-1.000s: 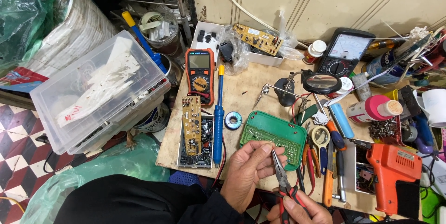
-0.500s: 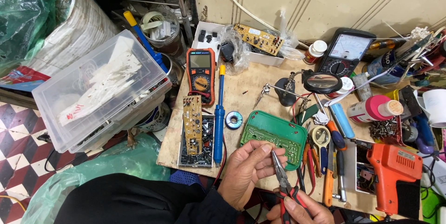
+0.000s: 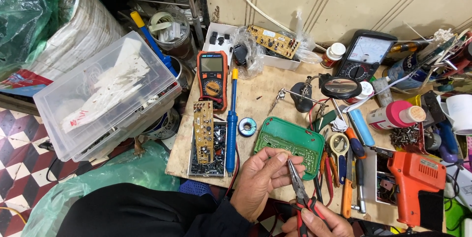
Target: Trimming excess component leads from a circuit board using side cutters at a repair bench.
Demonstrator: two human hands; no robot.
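— What is the work at this point?

— A small pinch-and-grip job, by the look of it. The left hand [image 3: 260, 183] has its thumb and forefinger [image 3: 281, 158] pressed together right at the nose of the pliers [image 3: 298, 184]. Whatever sits between them is too small to make out. The right hand [image 3: 319, 222] is wrapped closed around the red and black handles, low at the near edge of the table [image 3: 265, 87].

— And the green circuit board [image 3: 287, 141]?

— It lies flat on the wood just beyond the fingertips, apart from both hands, with its near edge under the left thumb's line of sight.

— What does a move from here call for?

— I judge it needs a steady, fine grip: the pliers' tips and the pinched fingers meet at one spot, so a slip could drop the piece.

— Any room to work?

— Little. A row of screwdrivers [image 3: 350, 178] and an orange drill [image 3: 418, 178] crowd the right, while a blue soldering iron [image 3: 231, 119] and a tray of parts [image 3: 209, 161] hem in the left. The only open wood is the patch behind the green board, towards the magnifier [image 3: 340, 88]. The hands hang over the table's near edge.
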